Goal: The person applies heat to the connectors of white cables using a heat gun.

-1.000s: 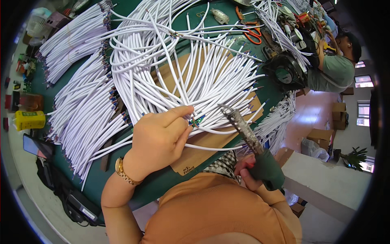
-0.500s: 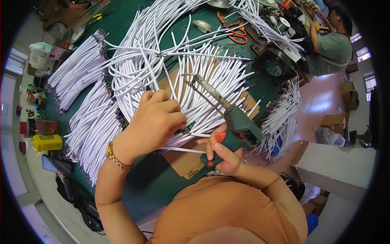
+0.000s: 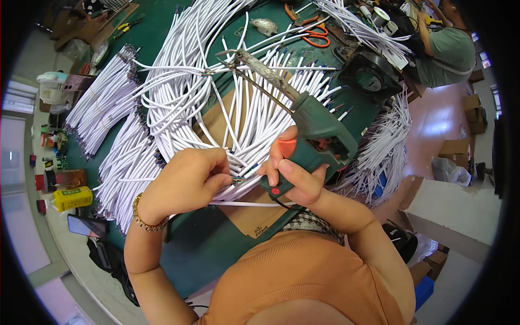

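Observation:
My right hand (image 3: 299, 181) is wrapped round the handle of a green soldering gun (image 3: 325, 125) with an orange trigger. The gun's long metal tip points up and left, above the white cables. Thumb and forefinger of my left hand (image 3: 187, 181) pinch the stripped end of a white cable (image 3: 250, 173), where thin coloured wires (image 3: 237, 180) stick out. That end lies just left of my right fingertips; whether they touch it I cannot tell. Beneath both hands, a loose heap of white cables (image 3: 260, 116) spreads over flat cardboard (image 3: 244, 214).
Bundled white cables (image 3: 105, 103) lie at the left on the green table (image 3: 200, 257). Orange-handled scissors (image 3: 318, 37) and a black round device (image 3: 371, 81) sit beyond the heap. A yellow bottle (image 3: 72, 199) and a phone (image 3: 86, 226) stand far left. Another person (image 3: 447, 54) works at the far right.
My left hand has come down and a little left, and its pinch on the wires now shows. The soldering gun's tip has shifted up and left.

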Demonstrator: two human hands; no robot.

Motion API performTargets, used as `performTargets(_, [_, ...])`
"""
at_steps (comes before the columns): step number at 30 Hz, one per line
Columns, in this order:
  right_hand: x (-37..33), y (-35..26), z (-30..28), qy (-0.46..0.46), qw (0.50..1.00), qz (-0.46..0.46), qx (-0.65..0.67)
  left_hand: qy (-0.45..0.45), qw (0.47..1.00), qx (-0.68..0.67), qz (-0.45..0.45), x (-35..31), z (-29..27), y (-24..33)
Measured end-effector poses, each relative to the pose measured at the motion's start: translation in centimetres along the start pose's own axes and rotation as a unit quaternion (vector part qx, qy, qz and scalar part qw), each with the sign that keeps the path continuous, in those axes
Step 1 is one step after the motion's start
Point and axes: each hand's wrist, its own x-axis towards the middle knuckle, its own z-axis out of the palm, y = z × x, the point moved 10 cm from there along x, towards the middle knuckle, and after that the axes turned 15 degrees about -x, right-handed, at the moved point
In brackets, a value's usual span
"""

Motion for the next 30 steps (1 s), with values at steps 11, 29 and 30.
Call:
performTargets(11, [0.8,-0.1,0.2,-0.042,0.999,0.015,0.019,0.047,0.993,-0.081,-0.075,-1.2,0.4,-3.0])
performTargets(29, [-9.8,-1.7,-1.8,-0.2,0.863,0.151,-0.439,0.045,0.983,-0.147,-0.102,-1.2,0.6,-4.6])
performTargets(30, [-10.2,-1.2,-2.1,-0.17,0.904,0.201,-0.336,0.045,0.98,-0.164,-0.107,-1.2,0.6,-4.8])
